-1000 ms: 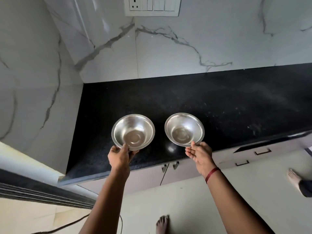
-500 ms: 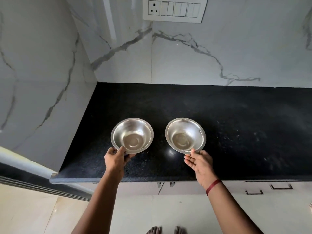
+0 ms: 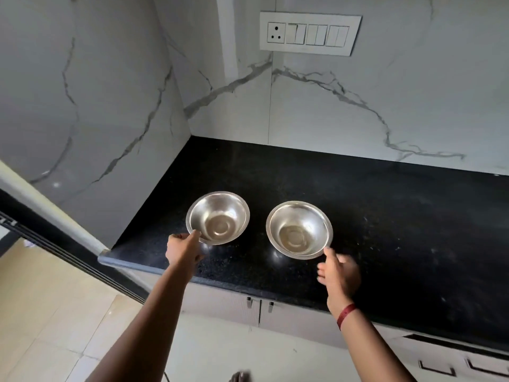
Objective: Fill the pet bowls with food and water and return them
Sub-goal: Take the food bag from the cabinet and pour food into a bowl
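The scene is evenly lit by soft, diffuse light, and shadows are kept faint. A pale sheen is seen inside the left steel bowl (image 3: 217,217) and the right steel bowl (image 3: 299,230), and small bright reflections are thrown onto the black countertop (image 3: 385,210) beside them. The right hand (image 3: 340,274) is smeared by motion blur. Straight lines are bowed near the edges.

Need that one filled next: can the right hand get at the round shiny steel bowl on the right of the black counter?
Probably yes. The right hand is at the near rim of the right steel bowl, thumb about touching it, and nothing stands between them on the black counter.
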